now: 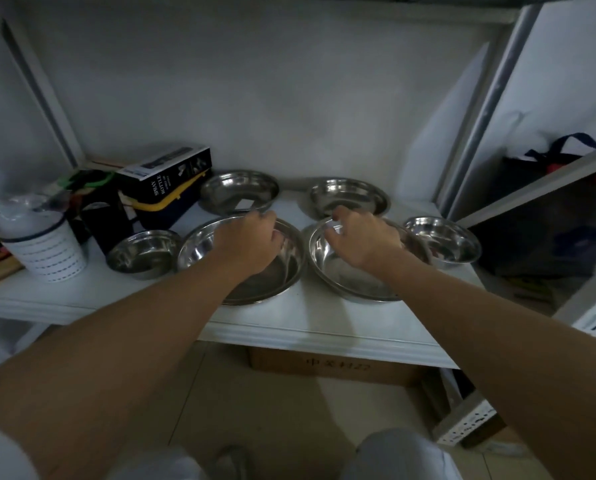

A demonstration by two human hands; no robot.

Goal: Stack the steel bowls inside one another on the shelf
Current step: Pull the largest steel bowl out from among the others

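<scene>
Several steel bowls sit apart on a white shelf [289, 327]. Two large ones are in front: the left large bowl [199, 251] and the right large bowl [327, 258]. Behind them lie a back left bowl [235, 188] and a back right bowl [352, 195]. A small bowl [140, 254] sits at the far left and another small bowl [443, 239] at the far right. My left hand [248, 240] hovers over the left large bowl with fingers curled near its far rim. My right hand [362, 237] is over the right large bowl, fingers spread, holding nothing.
A white perforated cup [47, 251] and a black spray bottle box [166, 174] on a yellow and dark case crowd the shelf's left end. A metal upright [487, 105] bounds the right side. A cardboard box [331, 365] sits on the floor under the shelf.
</scene>
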